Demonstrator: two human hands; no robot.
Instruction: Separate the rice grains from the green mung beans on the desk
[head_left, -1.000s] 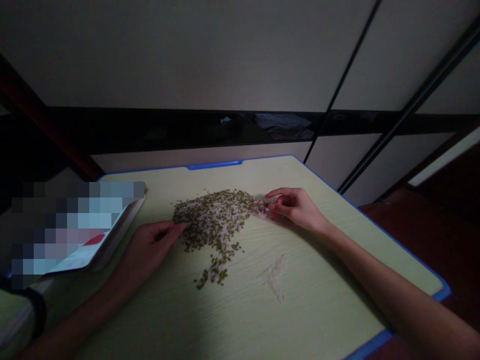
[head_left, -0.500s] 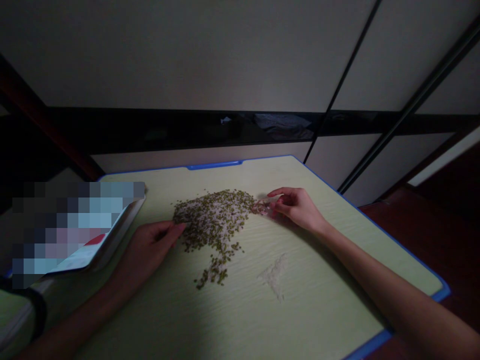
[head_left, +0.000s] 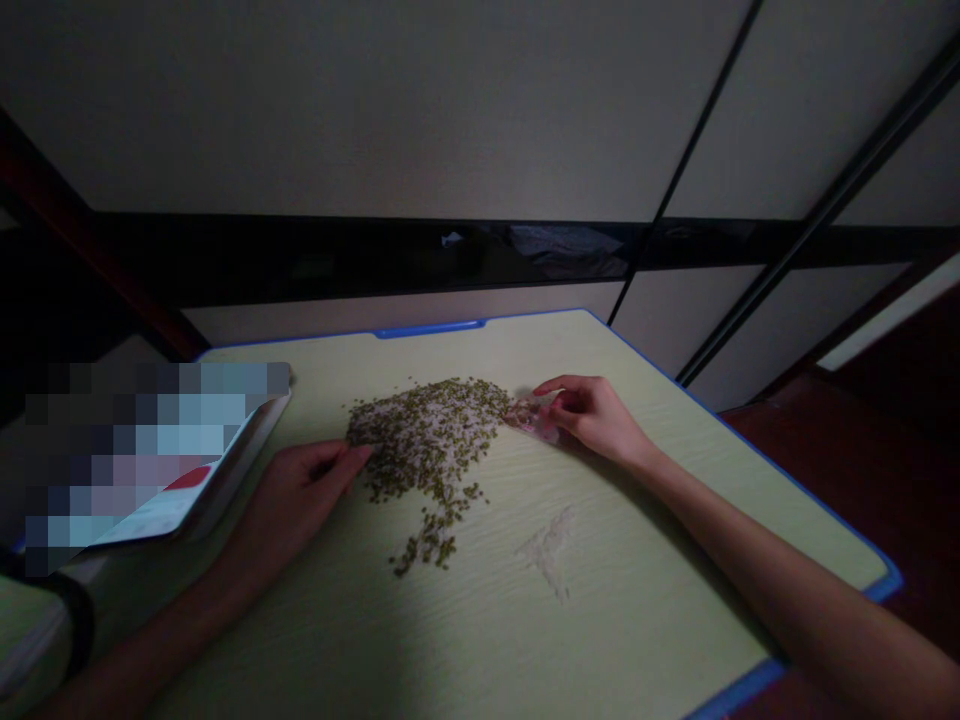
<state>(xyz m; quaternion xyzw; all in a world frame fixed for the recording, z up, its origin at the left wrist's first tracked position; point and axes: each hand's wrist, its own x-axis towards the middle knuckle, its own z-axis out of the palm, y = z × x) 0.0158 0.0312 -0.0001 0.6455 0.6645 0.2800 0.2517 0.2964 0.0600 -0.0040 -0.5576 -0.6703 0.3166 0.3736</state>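
A mixed pile of green and pale grains [head_left: 431, 435] lies towards the tabletop's [head_left: 645, 620] far edge. The left hand [head_left: 311, 470], fingertips narrowed, is at its left side; the right hand [head_left: 600, 410] is curled by a reddish patch [head_left: 527, 416]. Whether either grips, I cannot tell. The grains look light, slippery: pinch at the fringe.

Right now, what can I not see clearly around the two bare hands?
All in the head view:
Small, see-through reddish object: partly hidden by the right hand; full shape unclear.
Left hand: its own fingers hide whether it grips anything.
Heap of green and whitish grains: single pieces too small to count.
Tilted, pale flat object with a red patch: pixel blocks hide much of its face.
Right forearm: cut by right edge.
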